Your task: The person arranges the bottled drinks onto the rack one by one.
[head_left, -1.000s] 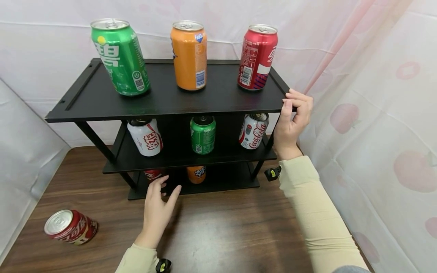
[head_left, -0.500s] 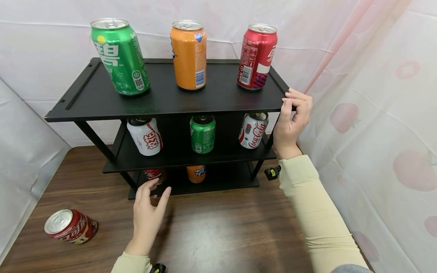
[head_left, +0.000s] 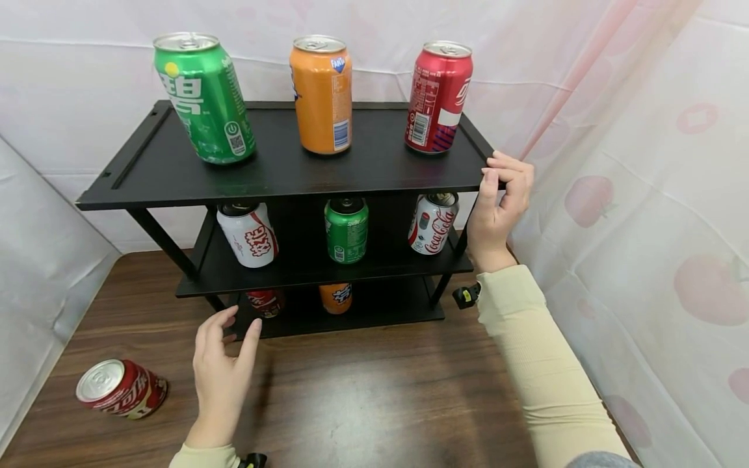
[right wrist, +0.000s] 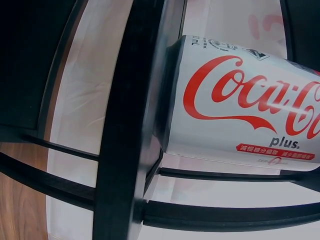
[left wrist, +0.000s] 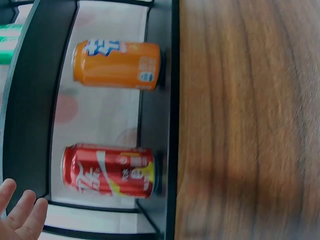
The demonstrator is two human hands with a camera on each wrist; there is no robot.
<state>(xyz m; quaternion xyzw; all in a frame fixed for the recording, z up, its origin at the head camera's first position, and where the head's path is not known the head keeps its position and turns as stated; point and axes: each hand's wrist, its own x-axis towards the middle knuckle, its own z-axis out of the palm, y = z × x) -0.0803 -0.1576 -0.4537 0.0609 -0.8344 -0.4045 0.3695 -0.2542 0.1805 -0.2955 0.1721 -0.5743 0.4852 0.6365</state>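
Observation:
My left hand hovers above the table in front of the black three-tier shelf rack, thumb apart from the fingers and nothing held. Nearest to it on the bottom tier stands a red Coca-Cola can, mostly hidden in the head view. An orange Fanta can shares that tier. With fingers bent over the top board's right front corner, my right hand grips the rack. Below that hand, a white Coca-Cola can stands on the middle tier. A red soda can stands on the table, left of my left hand.
On the top board stand a green can, an orange Fanta can and a red can. The middle tier also carries a white can and a green Sprite can. Pale curtains enclose the wooden table.
My left hand has moved left and slightly toward me, away from the bottom tier, uncovering more of the red can there. The right hand stays on the rack's corner.

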